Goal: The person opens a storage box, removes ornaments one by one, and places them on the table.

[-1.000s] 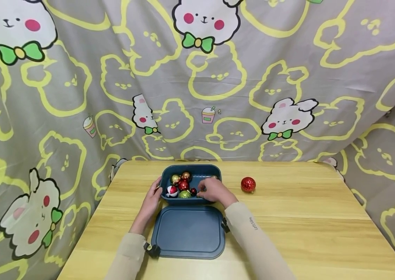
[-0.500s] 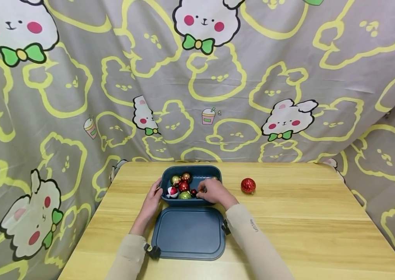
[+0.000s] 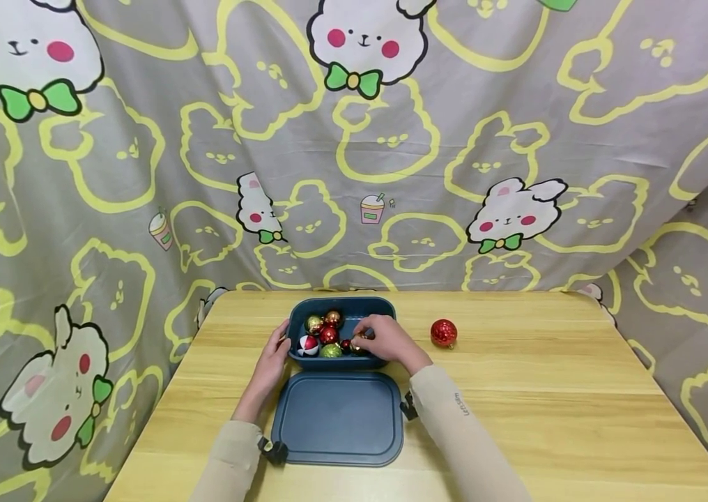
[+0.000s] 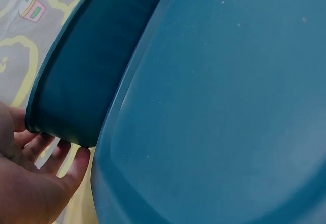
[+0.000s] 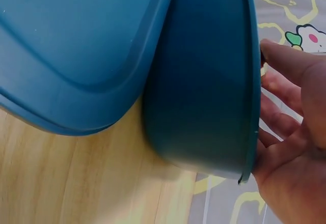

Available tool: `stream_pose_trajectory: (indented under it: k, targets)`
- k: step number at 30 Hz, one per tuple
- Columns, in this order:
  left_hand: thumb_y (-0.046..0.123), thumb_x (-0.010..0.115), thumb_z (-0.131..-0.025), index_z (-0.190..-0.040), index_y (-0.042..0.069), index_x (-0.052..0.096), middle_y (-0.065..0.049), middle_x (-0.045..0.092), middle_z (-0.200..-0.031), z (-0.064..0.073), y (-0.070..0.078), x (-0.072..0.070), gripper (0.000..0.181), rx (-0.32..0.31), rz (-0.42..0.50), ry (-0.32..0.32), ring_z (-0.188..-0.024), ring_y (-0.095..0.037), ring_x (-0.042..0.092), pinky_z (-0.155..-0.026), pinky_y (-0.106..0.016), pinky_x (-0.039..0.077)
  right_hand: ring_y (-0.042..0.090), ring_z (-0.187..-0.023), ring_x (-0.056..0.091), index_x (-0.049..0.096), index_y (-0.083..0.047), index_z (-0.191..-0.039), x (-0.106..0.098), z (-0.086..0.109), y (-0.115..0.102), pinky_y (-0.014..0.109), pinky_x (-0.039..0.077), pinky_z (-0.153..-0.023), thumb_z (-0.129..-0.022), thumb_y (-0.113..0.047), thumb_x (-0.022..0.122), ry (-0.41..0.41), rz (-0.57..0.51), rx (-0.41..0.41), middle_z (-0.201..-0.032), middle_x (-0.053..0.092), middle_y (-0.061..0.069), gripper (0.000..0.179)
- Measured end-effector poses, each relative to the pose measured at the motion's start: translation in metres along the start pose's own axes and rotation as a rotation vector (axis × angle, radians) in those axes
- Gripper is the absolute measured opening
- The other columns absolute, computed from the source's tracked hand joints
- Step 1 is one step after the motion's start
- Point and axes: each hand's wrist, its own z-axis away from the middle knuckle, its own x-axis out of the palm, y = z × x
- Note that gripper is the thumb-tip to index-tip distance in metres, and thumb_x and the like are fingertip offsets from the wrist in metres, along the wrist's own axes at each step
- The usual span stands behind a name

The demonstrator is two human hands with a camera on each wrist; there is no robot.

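Observation:
A dark blue box (image 3: 385,307) stands on the table and holds several shiny Christmas baubles. Among them are a red bauble (image 3: 329,335), a green one (image 3: 331,351) and a red-and-white ball (image 3: 307,345). My left hand (image 3: 271,355) holds the box's left end, thumb at the rim and fingers against the outer wall (image 4: 66,102). Over the right part of the box, my right hand (image 3: 385,339) has its fingertips bent down at a small gold bauble (image 3: 358,344); the hand partly hides it. In the right wrist view, the box wall (image 5: 204,91) hides most of the fingertips.
The blue lid (image 3: 338,418) lies flat on the table directly in front of the box. To the right of the box sits a red bauble (image 3: 444,333) on the wooden table (image 3: 548,397). A patterned curtain (image 3: 417,153) hangs behind and at the sides.
My right hand has shifted slightly up and right inside the box, and more of the gold bauble shows under its fingertips. The left hand stays at the box's end.

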Motion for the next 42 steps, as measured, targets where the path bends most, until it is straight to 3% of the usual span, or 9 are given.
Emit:
stream_pose_trajectory:
  k: [8, 15, 22, 30, 42]
  targets:
    - [0.017, 0.035, -0.114, -0.165, 0.014, 0.025, -0.020, 0.021, -0.170, 0.001, 0.002, 0.000, 0.052, 0.005, -0.011, 0.007, -0.155, -0.041, 0.025, -0.126, -0.058, 0.023, 0.013, -0.086, 0.064, 0.078, -0.014, -0.112, -0.011, 0.003, -0.001, 0.038, 0.057, -0.083, -0.099, -0.027, 0.072, 0.044, -0.054, 0.014, -0.112, 0.072, 0.002, 0.019]
    - [0.015, 0.034, -0.114, -0.165, 0.014, 0.025, -0.022, 0.021, -0.170, 0.001, 0.002, -0.001, 0.052, 0.009, -0.013, 0.006, -0.155, -0.042, 0.024, -0.125, -0.059, 0.023, 0.021, -0.098, 0.070, 0.076, -0.010, -0.119, -0.027, 0.010, -0.002, 0.042, 0.059, -0.089, -0.099, -0.028, 0.071, 0.089, -0.088, 0.021, -0.117, 0.072, 0.006, 0.027]
    - [0.019, 0.034, -0.115, -0.165, 0.017, 0.025, -0.017, 0.019, -0.172, 0.001, 0.003, -0.002, 0.052, -0.004, -0.013, -0.002, -0.156, -0.040, 0.023, -0.126, -0.058, 0.023, 0.026, -0.100, 0.069, 0.075, -0.010, -0.122, -0.049, 0.019, 0.003, 0.042, 0.059, -0.086, -0.100, -0.028, 0.071, 0.132, -0.114, 0.060, -0.122, 0.072, 0.009, 0.029]
    - [0.018, 0.035, -0.114, -0.165, 0.015, 0.025, -0.018, 0.020, -0.171, 0.001, 0.002, -0.001, 0.052, -0.003, 0.006, -0.010, -0.157, -0.039, 0.022, -0.126, -0.058, 0.023, 0.031, -0.109, 0.070, 0.075, -0.014, -0.120, -0.072, 0.036, 0.020, 0.045, 0.060, -0.089, -0.100, -0.029, 0.070, 0.183, -0.147, 0.112, -0.126, 0.071, 0.009, 0.025]
    - [0.014, 0.033, -0.114, -0.166, 0.010, 0.022, -0.024, 0.025, -0.168, 0.000, 0.004, 0.000, 0.053, 0.015, 0.057, -0.009, -0.154, -0.040, 0.027, -0.125, -0.057, 0.025, 0.038, -0.113, 0.068, 0.073, -0.011, -0.124, -0.108, 0.062, 0.043, 0.052, 0.058, -0.094, -0.100, -0.029, 0.071, 0.274, -0.129, 0.148, -0.130, 0.069, 0.015, 0.030]
